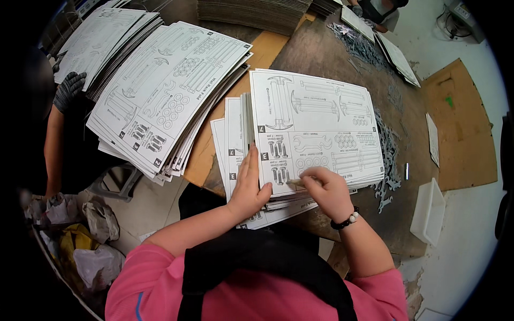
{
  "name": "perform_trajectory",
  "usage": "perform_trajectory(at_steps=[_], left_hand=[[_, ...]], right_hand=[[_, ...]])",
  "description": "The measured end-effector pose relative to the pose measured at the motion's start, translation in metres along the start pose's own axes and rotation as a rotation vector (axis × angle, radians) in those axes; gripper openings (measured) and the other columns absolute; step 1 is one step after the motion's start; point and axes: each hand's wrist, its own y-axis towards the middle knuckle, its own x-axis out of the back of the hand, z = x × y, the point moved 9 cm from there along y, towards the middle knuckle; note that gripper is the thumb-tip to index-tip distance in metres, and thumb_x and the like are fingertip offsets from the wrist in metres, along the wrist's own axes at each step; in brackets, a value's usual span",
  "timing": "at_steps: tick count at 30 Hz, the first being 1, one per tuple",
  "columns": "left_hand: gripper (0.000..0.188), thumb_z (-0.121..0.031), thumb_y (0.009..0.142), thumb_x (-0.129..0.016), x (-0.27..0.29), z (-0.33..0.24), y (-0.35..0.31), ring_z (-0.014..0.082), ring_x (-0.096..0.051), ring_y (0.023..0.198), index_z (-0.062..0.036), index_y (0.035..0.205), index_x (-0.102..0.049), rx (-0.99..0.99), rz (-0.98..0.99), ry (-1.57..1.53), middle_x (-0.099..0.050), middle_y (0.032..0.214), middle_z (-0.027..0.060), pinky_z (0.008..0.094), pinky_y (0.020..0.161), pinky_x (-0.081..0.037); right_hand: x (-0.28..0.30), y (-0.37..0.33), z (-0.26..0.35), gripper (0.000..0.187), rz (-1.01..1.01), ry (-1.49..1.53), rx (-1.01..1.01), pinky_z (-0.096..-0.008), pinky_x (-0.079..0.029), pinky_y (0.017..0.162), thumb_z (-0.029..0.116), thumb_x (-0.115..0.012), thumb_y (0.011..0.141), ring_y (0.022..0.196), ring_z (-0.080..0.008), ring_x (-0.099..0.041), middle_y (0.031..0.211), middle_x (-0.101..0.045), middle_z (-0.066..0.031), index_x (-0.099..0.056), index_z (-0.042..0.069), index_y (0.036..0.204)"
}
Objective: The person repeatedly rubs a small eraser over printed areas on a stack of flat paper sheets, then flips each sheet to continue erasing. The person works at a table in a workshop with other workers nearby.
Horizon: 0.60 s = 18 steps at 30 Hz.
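Note:
A thick stack of white sheets printed with line drawings of bolts, nuts, washers and wrenches (321, 112) lies on the table before me. My left hand (248, 187) rests along the stack's left edge, its fingers stretched out and the thumb near the lower corner. Over the near part of the top sheet, my right hand (327, 191) is closed in a pinch. A small pale tip shows at its fingers, too small to name. Further printed sheets (231, 115) stick out beneath and to the left of the stack.
Another tall, fanned stack of printed sheets (171, 75) stands to the left, near a co-worker's gloved hand (69, 91). Loose grey wrenches (390, 176) lie along the right. A white tray (428, 211) and cardboard (458, 125) are beyond. At the far end is another person (377, 13).

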Motion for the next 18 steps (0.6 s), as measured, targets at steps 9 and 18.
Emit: perform_trajectory(at_steps=[9, 18], left_hand=[[0.08, -0.014, 0.073, -0.049, -0.004, 0.001, 0.0, 0.0418, -0.015, 0.128, 0.01, 0.133, -0.002, 0.017, 0.024, 0.023, -0.012, 0.137, 0.0304, 0.0423, 0.105, -0.015], [0.082, -0.018, 0.074, -0.052, 0.001, 0.001, 0.0, 0.0415, -0.018, 0.127, 0.0091, 0.134, -0.003, 0.019, 0.043, 0.087, -0.014, 0.137, 0.0297, 0.0426, 0.105, -0.016]], right_hand=[[-0.001, 0.009, -0.017, 0.016, 0.081, -0.035, -0.036, -0.0262, -0.046, 0.058, 0.016, -0.057, 0.078, 0.063, -0.0172, -0.059, 0.075, -0.062, -0.0072, -0.062, 0.003, 0.086], [-0.038, -0.024, 0.067, 0.008, 0.018, -0.792, 0.528, -0.0355, -0.045, 0.046, 0.013, -0.053, 0.074, 0.052, -0.0235, -0.055, 0.058, -0.051, -0.008, -0.052, 0.01, 0.067]])
